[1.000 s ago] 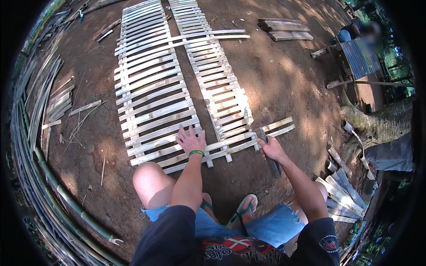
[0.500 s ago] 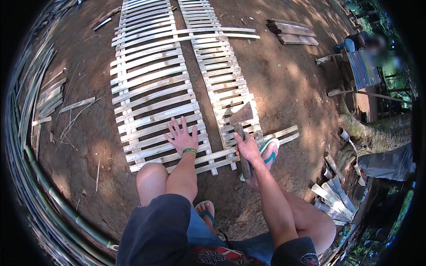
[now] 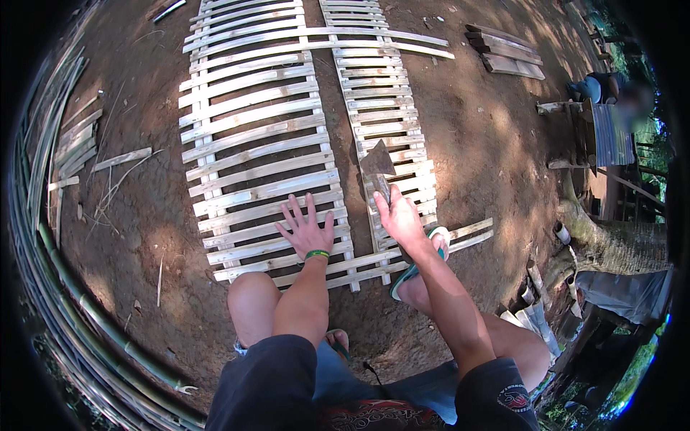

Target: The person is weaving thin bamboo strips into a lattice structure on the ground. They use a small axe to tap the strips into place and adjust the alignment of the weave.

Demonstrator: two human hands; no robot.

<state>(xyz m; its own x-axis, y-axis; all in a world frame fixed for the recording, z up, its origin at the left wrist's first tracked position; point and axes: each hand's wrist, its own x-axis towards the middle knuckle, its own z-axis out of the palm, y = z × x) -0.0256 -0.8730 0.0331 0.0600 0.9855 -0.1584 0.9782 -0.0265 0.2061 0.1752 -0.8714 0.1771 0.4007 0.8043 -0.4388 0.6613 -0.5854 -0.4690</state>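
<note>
My left hand (image 3: pixel 307 231), fingers spread, rests flat on the pale slats near the close end of a wide slatted panel (image 3: pixel 259 190). My right hand (image 3: pixel 401 221) is closed round the wooden handle of a hatchet (image 3: pixel 377 159), whose dark metal head points away from me over the narrower slatted panel (image 3: pixel 384 93) beside it. Most of the handle is hidden behind my hand and forearm. Two long strips (image 3: pixel 460 233) run crosswise at the close ends of both panels.
Long green bamboo poles (image 3: pixel 108 334) lie along the left. Short split pieces (image 3: pixel 77 147) are stacked near them. Dark boards (image 3: pixel 507 54) lie at the far right. A person (image 3: pixel 600 87) is by a corrugated sheet (image 3: pixel 612 135), beyond a tree trunk (image 3: pixel 618 241).
The hatchet's head has tilted to the left and my right hand has moved slightly up the handle. My left hand stays flat on the slats. The view has shifted slightly.
</note>
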